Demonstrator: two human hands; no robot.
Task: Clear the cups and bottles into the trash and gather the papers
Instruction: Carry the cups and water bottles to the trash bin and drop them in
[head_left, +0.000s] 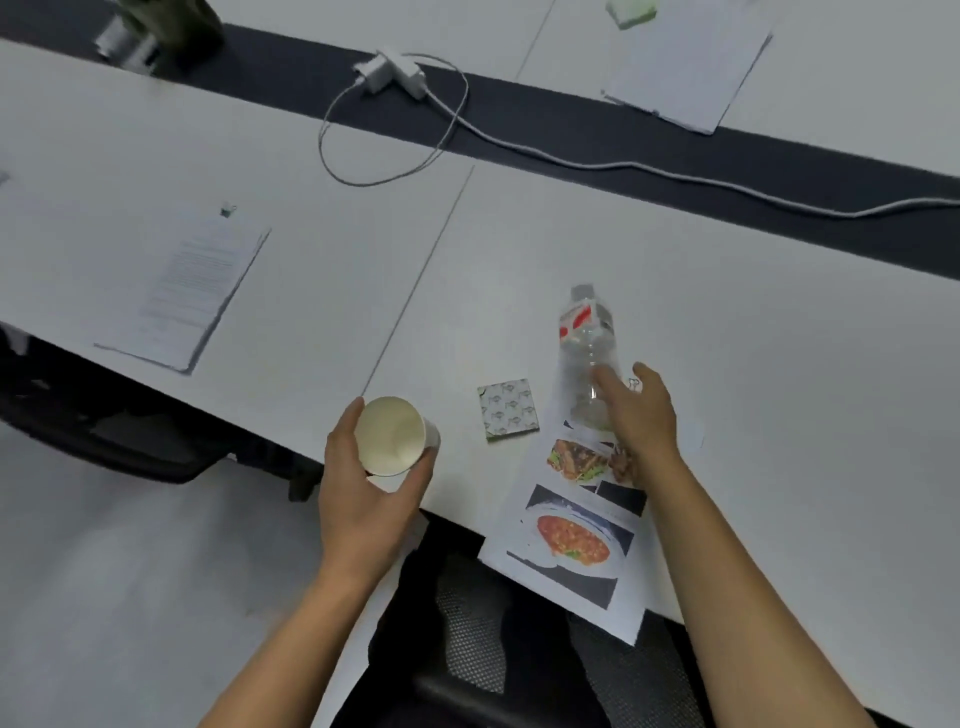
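My left hand is wrapped around a white paper cup at the table's near edge; the cup's open mouth faces the camera. A clear plastic bottle with a red-and-white label stands on a sheet printed with food photos that overhangs the table edge. My right hand touches the bottle's lower part, fingers spread around it and not closed. A stapled text paper lies at the left, and another stack of papers lies at the far right.
A small patterned green-and-white pad lies between cup and bottle. A white charger with a looping cable runs across the dark central strip. A dark object sits at the far left. A mesh chair stands below the table edge.
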